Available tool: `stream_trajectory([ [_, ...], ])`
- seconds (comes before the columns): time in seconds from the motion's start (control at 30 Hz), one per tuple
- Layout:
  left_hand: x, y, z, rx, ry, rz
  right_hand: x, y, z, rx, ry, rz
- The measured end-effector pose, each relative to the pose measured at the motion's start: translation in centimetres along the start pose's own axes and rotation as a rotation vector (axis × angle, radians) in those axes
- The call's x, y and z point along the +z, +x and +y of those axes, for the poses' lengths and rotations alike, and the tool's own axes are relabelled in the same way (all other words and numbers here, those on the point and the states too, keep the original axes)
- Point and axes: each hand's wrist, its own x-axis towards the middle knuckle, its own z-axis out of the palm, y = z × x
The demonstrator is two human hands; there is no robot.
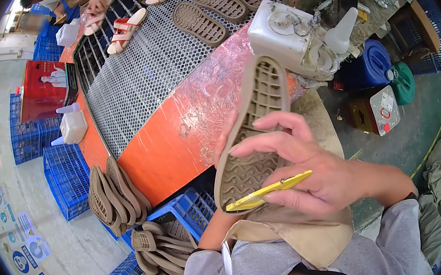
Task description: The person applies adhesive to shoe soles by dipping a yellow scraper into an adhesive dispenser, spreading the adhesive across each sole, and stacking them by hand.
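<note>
A brown shoe sole (pixel 251 169) is held up before my chest, its gridded end away from me and its wavy-grooved end near. My left hand (pixel 224 141) grips it from behind, mostly hidden, with part showing along the sole's left edge. My right hand (pixel 310 168) holds a flat yellow stick-like tool (pixel 269 191) between thumb and fingers. The tool's left end lies at the near edge of the sole. Other fingers of my right hand reach over the sole's inner face.
A metal mesh conveyor (pixel 145 86) carries soles (pixel 200 22) and strapped sandals (pixel 126 30). Beside it stands a glue-smeared white container (pixel 279 32). More soles (pixel 116 196) stack at left above blue crates (pixel 68 180). Jugs (pixel 371 65) stand right. Another person's hand (pixel 96 3) touches a sandal at the far left.
</note>
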Motion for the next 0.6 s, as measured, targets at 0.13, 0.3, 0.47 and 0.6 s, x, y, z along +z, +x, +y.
stream_trajectory([
  [0.13, -0.1, -0.9, 0.4, -0.071, 0.152, -0.034, -1.5, 1.2, 0.8, -0.087, 0.021, -0.135],
  [0.3, -0.1, -1.3, 0.8, -0.190, 0.310, -0.097, -3.2, 1.2, 1.3, -0.131, -0.013, -0.223],
  [0.47, 0.3, -1.4, 1.3, -0.314, 0.467, -0.171, -5.8, 0.2, 1.6, -0.119, -0.057, -0.302],
  [0.6, 1.0, -0.6, 1.2, -0.339, 0.556, -0.277, -8.0, -1.4, 2.3, -0.064, -0.073, -0.351],
])
